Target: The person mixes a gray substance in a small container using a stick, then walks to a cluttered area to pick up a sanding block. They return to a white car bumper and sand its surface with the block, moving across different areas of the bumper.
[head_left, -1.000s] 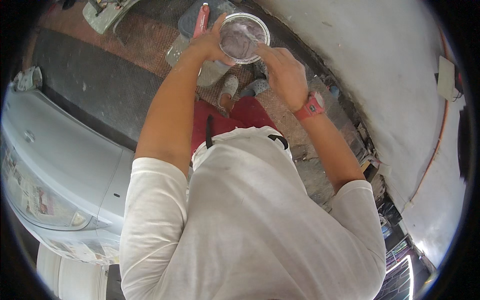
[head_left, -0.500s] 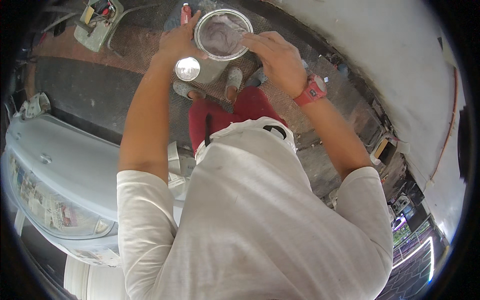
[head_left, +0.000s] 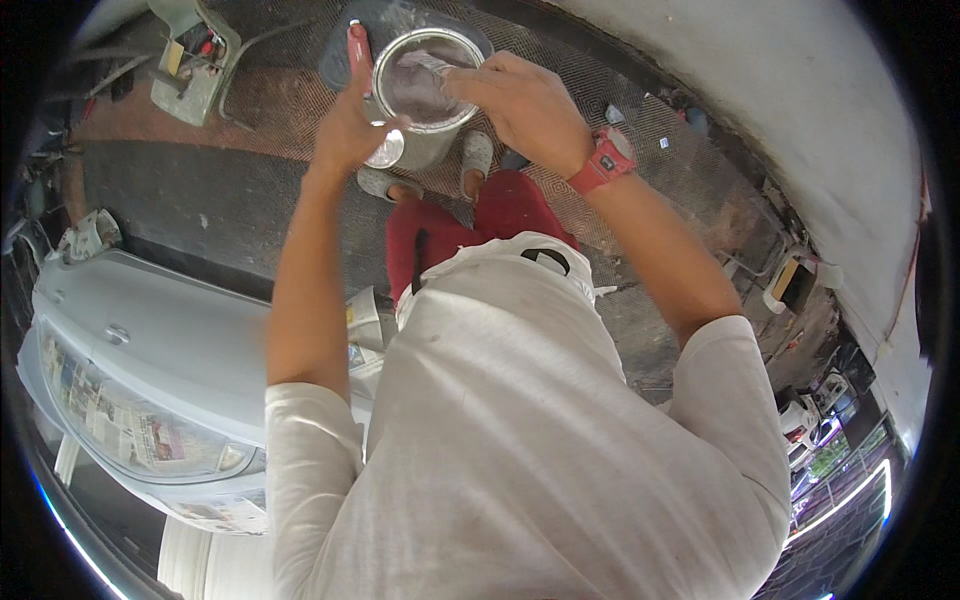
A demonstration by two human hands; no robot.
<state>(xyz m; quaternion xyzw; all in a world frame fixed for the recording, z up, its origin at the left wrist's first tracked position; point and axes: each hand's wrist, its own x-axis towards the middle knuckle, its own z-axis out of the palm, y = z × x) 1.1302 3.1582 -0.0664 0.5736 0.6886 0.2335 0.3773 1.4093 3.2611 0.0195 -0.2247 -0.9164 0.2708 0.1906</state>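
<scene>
A large round tin (head_left: 382,85) of greyish-pink putty (head_left: 418,95) stands in front of my feet. My right hand (head_left: 525,105) reaches over its right rim with fingers closed. From its fingertips a pale, flat scraper (head_left: 428,62), smeared with putty, points into the tin; its handle is hidden. My left hand (head_left: 345,135) is beside the tin's left wall, thumb and forefinger spread apart, holding nothing visible. A red tube (head_left: 359,55) with a white tip is just beyond the left fingers. Below the left thumb is a shiny round lid or small can (head_left: 386,148).
A grey car panel (head_left: 170,320), its window masked with newspaper, lies along the left. A pale plastic chair (head_left: 195,75) holding small items stands far left. To the right runs a light wall (head_left: 780,100). Patterned matting (head_left: 270,140) covers part of the floor.
My left hand has drawn back from the tin's rim. The right hand has shifted slightly left and up, and the scraper now shows inside the tin. The whole view has shifted a little.
</scene>
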